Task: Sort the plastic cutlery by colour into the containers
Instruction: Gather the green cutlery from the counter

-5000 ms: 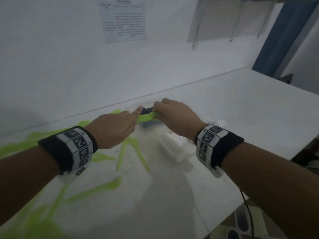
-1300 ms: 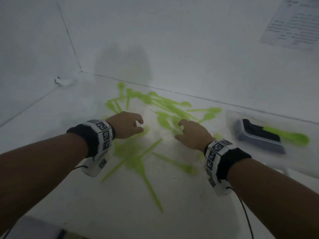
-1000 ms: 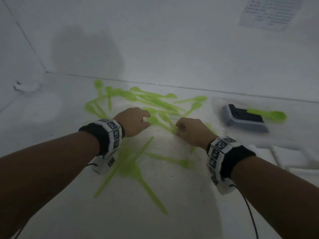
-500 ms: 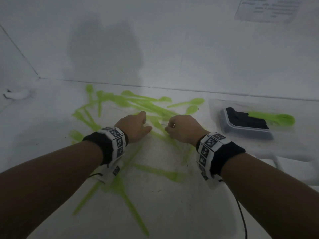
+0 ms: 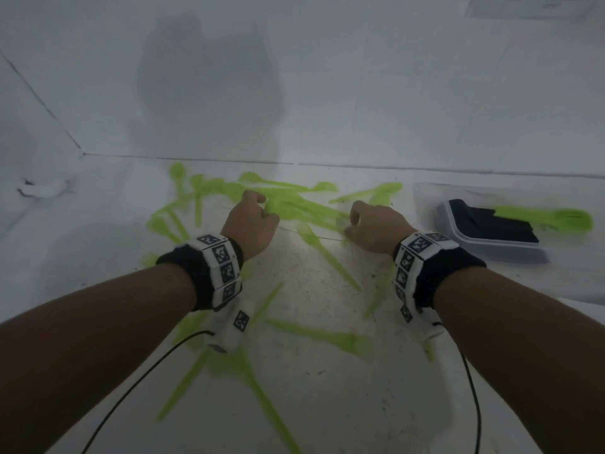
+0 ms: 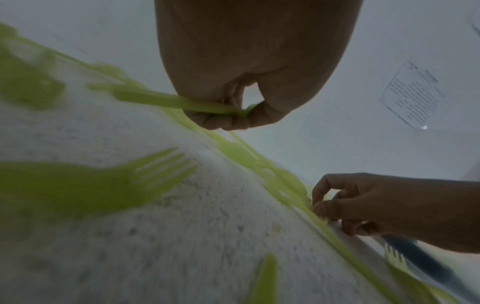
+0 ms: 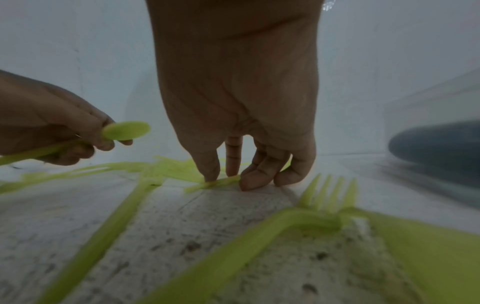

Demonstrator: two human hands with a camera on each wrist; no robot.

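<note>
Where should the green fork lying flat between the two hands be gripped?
Probably on the green fork handle's long edges, from above with the fingers: it lies flat on the table, tines far and handle near, with bare surface beside the handle.

The camera on my head looks forward and down from well above the desk (image 5: 311,404), so it sees both my arms, my left hand (image 5: 250,224), my right hand (image 5: 376,229) and the wall behind. The camera on my left wrist sits very low and close, looks along my left hand (image 6: 249,67) and also catches my right hand (image 6: 384,207) off to the side. The camera on my right wrist is just as low, looks along my right hand (image 7: 239,98), shows my left hand (image 7: 52,127) too, and all three views share the bit of desk (image 7: 233,236) between my hands.
</note>
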